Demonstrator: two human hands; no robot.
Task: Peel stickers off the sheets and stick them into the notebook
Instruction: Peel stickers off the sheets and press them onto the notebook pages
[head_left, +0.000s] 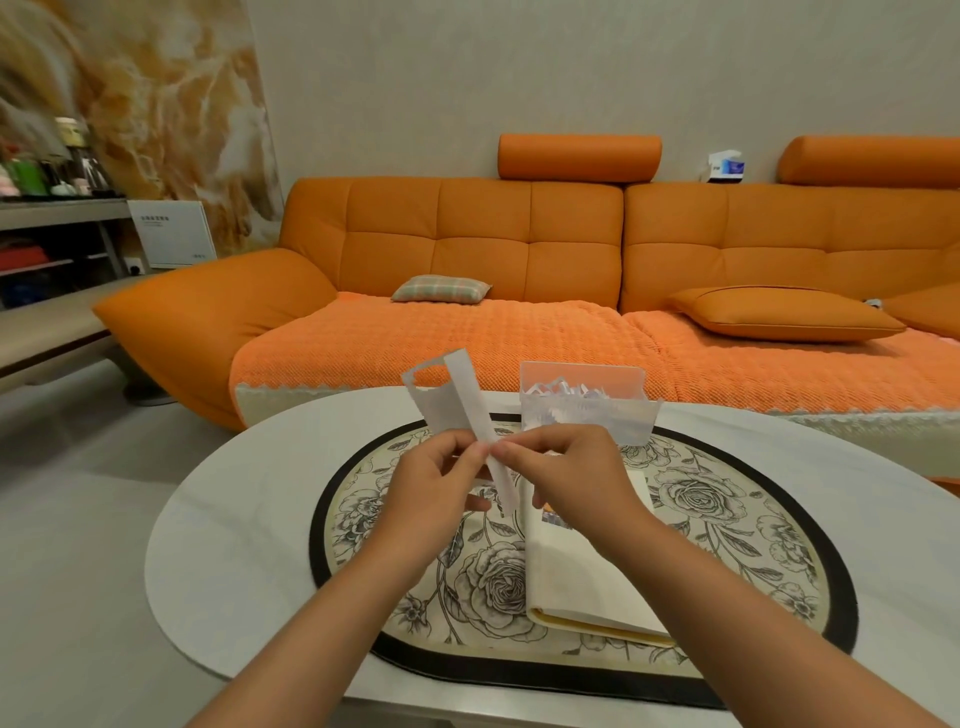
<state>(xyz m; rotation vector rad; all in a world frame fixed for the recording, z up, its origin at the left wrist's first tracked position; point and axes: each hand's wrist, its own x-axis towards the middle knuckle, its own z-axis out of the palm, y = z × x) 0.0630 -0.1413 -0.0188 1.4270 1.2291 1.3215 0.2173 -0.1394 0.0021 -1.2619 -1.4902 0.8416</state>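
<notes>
1. Sticker sheet (441, 402): held up in the air over the table (234, 519), between the two hands, well above the flowered mat (727, 519). White, with a cut-out hole near its top edge. Much of it looks used up.
2. Left hand (431, 488): thumb and forefinger pinch the sheet's lower end; the other fingers are curled under it.
3. Strip (475, 405): a long white band lying against the sheet's right side. Its long axis runs from upper left, away from the person, down to lower right, towards them. Cannot tell whether it is a sticker or backing paper.
4. Right hand (571, 478): fingertips pressed together, pinching the strip's edge about midway along, just beside the left fingertips.
5. Notebook (582, 577): open on the mat, below and right of the pinch, partly under the right hand. A small coloured patch shows on its far page.
6. Clear box (587, 410): beyond the notebook, holding white paper scraps.
7. Judgement: peeling is under way. The right hand is nearer the page, so it would carry the piece down and towards the person.
</notes>
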